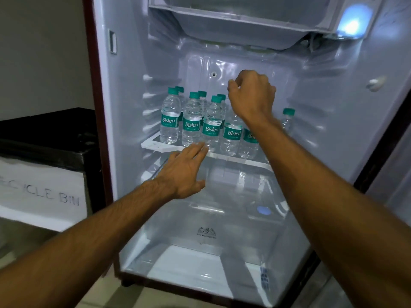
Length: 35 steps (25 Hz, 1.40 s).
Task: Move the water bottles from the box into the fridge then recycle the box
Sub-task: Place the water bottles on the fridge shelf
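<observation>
Water bottles (pixel 191 125) with green caps and Bisleri labels are standing upright on the glass shelf (pixel 240 158) in the middle of the open fridge (pixel 124 85), bunched up in a couple of rows on the left half. One more bottle (pixel 288 118) stands off on its own further right, partly behind the right forearm. The left hand (pixel 184 172) is reaching in low, palm down. Its fingers (pixel 198 150) are straight and a bit spread, the tips right at the front edge of the shelf by the base of the front-row bottles, and it's not holding anything. The right hand (pixel 252 96) is up above the bottles with the fingers curled down and thumb and forefinger close together. There's a bottle right under it whose cap is hidden behind the hand, so honestly I can't tell if it's pinching that cap or just hovering over it. Below the shelf there's a clear crisper drawer (pixel 200 230), and up top a tray (pixel 233 25) with the fridge light (pixel 353 23) glowing on the right. Off to the left of the fridge sits a dark bin (pixel 44 134) with a white paper sign (pixel 42 192) taped on the front, and the handwriting reads like "recycle bin", though the start is cut off.
</observation>
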Motion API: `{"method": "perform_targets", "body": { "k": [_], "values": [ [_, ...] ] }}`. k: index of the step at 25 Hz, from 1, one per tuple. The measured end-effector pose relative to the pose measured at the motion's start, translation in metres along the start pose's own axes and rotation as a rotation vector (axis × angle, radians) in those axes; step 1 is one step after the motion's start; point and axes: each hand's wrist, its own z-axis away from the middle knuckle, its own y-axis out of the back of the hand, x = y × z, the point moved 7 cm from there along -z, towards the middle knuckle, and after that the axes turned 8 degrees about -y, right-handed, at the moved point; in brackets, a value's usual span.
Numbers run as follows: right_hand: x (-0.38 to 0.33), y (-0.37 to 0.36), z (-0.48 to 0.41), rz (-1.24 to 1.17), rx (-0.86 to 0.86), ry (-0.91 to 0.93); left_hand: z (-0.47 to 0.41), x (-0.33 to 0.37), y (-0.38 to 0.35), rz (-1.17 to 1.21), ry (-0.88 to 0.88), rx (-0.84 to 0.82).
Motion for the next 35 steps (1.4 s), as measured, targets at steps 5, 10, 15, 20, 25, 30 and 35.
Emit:
{"method": "perform_targets", "body": {
  "k": [5, 10, 15, 20, 25, 30, 35],
  "values": [
    [-0.049, 0.000, 0.110, -0.193, 0.070, 0.244, 0.061, -0.026, 0.025, -0.008, 0.068, 0.120],
    [-0.081, -0.018, 0.207, -0.258, -0.097, 0.444, 0.149, -0.048, 0.024, -0.026, 0.163, 0.093],
    [-0.097, -0.037, 0.285, -0.215, -0.320, 0.566, 0.221, -0.048, 0.017, -0.026, 0.197, -0.010],
    [-0.115, -0.044, 0.353, -0.240, -0.510, 0.700, 0.281, -0.055, -0.002, 0.006, 0.298, -0.178],
    [-0.126, -0.046, 0.410, -0.228, -0.684, 0.787, 0.367, -0.063, -0.039, 0.018, 0.448, -0.520],
    [-0.130, -0.046, 0.440, -0.270, -0.769, 0.832, 0.455, -0.054, -0.073, 0.067, 0.589, -1.003],
    [-0.131, -0.047, 0.454, -0.293, -0.817, 0.861, 0.504, -0.053, -0.100, 0.079, 0.715, -1.165]
  ]
}}
